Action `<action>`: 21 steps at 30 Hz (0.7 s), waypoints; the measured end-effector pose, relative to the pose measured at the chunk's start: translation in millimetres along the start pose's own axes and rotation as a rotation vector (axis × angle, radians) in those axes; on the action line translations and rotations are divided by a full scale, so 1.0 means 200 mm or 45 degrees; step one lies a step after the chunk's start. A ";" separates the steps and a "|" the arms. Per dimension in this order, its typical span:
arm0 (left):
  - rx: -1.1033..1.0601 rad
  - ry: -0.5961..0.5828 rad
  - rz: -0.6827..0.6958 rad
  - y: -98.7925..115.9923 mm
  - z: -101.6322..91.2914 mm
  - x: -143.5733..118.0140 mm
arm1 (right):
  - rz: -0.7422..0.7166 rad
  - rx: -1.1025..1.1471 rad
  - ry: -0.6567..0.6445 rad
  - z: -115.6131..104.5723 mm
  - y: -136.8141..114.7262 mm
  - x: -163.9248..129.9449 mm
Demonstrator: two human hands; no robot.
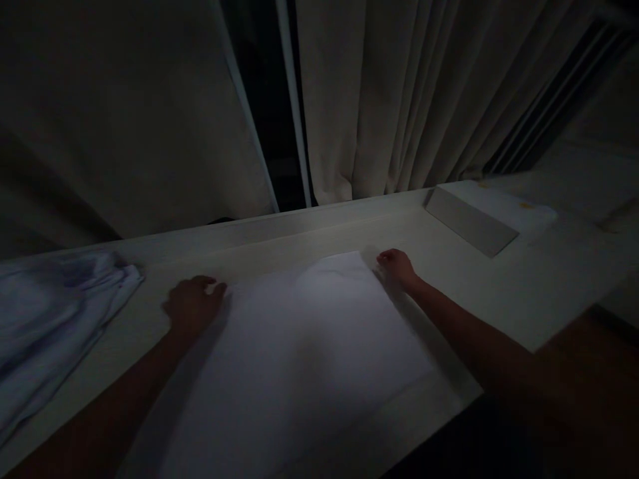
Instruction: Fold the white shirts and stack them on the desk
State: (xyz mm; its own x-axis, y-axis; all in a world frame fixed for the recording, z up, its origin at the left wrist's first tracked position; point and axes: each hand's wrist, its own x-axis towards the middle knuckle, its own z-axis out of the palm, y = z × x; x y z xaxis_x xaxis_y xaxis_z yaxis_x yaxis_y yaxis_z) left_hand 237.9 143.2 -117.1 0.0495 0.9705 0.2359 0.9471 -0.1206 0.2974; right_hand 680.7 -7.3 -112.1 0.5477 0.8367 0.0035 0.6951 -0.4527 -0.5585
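Note:
A white piece of cloth [344, 332] lies spread almost flat on a pale table, its surface faintly wrinkled near the far edge. At its far left corner is my left hand [194, 306], fingers bent and thumb apart from them, with nothing seen between. My right hand [398, 267] hovers or rests just beyond the far right corner, fingers curled in and no cloth visible in them. Dim light and slight blur hide whether either hand touches the cloth.
A crumpled white and purplish cloth [54, 313] lies at the left. Toward the right back stands a grey flat-sided box or board [469, 219], with a white item with yellow spots [514, 203] behind it. Beige curtains [379, 100] hang behind the raised back edge of the table [299, 226].

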 end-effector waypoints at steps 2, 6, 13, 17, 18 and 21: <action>0.060 -0.042 0.328 0.30 0.08 -0.07 | -0.065 -0.004 0.049 -0.08 0.16 -0.29; 0.016 -0.199 0.863 0.95 0.27 -0.20 | 0.054 -0.117 0.007 -0.11 0.39 -0.88; 0.346 -0.473 1.289 1.57 0.50 -0.06 | 0.009 -0.183 0.082 0.01 0.46 -1.15; 0.435 -0.585 1.354 1.68 0.57 0.06 | 0.015 -0.081 0.111 0.00 0.48 -1.15; 0.451 -0.613 1.374 1.70 0.58 0.08 | 0.022 -0.069 0.116 0.00 0.48 -1.15; 0.478 -0.701 1.434 1.74 0.62 0.13 | 0.046 -0.069 0.136 -0.01 0.48 -1.15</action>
State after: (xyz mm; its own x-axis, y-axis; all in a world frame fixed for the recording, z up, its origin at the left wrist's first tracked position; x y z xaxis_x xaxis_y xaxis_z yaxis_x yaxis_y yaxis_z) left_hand 607.6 152.5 -121.8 0.9053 0.3442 -0.2489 0.3267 -0.9387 -0.1098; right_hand 622.1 -244.4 -165.7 0.6172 0.7833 0.0742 0.6966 -0.5002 -0.5143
